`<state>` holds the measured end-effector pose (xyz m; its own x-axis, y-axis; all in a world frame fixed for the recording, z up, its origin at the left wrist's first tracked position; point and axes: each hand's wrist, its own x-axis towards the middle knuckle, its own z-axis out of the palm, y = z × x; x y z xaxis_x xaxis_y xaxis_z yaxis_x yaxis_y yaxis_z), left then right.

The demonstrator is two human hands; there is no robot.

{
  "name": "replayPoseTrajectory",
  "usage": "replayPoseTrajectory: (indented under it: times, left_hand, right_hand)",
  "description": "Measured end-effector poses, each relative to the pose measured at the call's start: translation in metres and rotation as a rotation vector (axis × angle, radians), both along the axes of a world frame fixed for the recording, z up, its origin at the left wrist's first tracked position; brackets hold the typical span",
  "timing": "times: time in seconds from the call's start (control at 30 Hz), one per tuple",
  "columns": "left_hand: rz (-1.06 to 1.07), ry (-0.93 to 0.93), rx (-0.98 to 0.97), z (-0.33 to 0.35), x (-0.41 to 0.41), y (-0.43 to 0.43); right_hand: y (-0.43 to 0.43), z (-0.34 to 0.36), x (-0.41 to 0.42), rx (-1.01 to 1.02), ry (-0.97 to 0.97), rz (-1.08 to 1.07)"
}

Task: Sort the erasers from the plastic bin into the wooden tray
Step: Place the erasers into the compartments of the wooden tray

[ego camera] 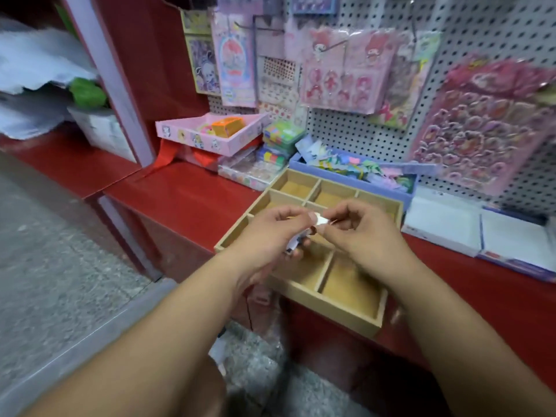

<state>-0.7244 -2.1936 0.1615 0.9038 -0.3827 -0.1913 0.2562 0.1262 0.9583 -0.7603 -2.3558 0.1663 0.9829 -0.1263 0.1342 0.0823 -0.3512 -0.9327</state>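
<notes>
Head view. Both hands are raised over the wooden tray [346,320], which lies on the red bench [186,200] with its near corner past the bench edge. The left hand [270,236] and the right hand [364,236] meet above the middle compartments. Between them is a small white eraser [319,220], pinched from the left by the left thumb and forefinger and from the right by the curled right fingers [326,231]. The left hand's lower fingers are also curled round a second white and dark piece [293,245]. It is too blurred to identify and may be a wrapper.

The plastic bin [410,194], pale blue, stands touching the far side of the tray. It holds a heap of mixed pastel erasers [361,171].

Left of the bin are stacked clear boxes of coloured pieces [270,158] and a pink cardboard tray [210,136] holding an orange box. Flat white boxes [445,227] lie on the bench at the right. Behind everything is a white pegboard [346,133] hung with pink sticker packs [340,73].
</notes>
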Motion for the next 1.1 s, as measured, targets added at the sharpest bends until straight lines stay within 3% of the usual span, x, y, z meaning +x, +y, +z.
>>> replayPoseTrajectory:
  times: [0.2, 0.37, 0.5, 0.73, 0.87, 1.1]
  left_hand:
    - [0.113, -0.035, 0.13, -0.024, 0.033, -0.048]
    - [0.091, -0.099, 0.204, -0.039, 0.055, -0.063]
    - [0.057, -0.132, 0.246, -0.042, 0.073, -0.075]
    - [0.078, -0.124, 0.281, -0.056, 0.093, -0.086]
    - [0.058, -0.098, 0.258, -0.056, 0.098, -0.09]
    - [0.006, -0.083, 0.224, -0.057, 0.097, -0.093]
  right_hand:
    - [-0.075, -0.026, 0.034, -0.196, 0.115, -0.295]
    - [-0.095, -0.04, 0.053, -0.452, 0.142, -0.162]
    - [-0.105, -0.049, 0.066, -0.519, 0.173, -0.154]
    - [-0.124, -0.062, 0.078, -0.455, 0.091, -0.46]
    - [-0.124, -0.064, 0.078, -0.674, 0.071, -0.413]
    - [-0.131, -0.072, 0.091, -0.722, 0.133, -0.403]
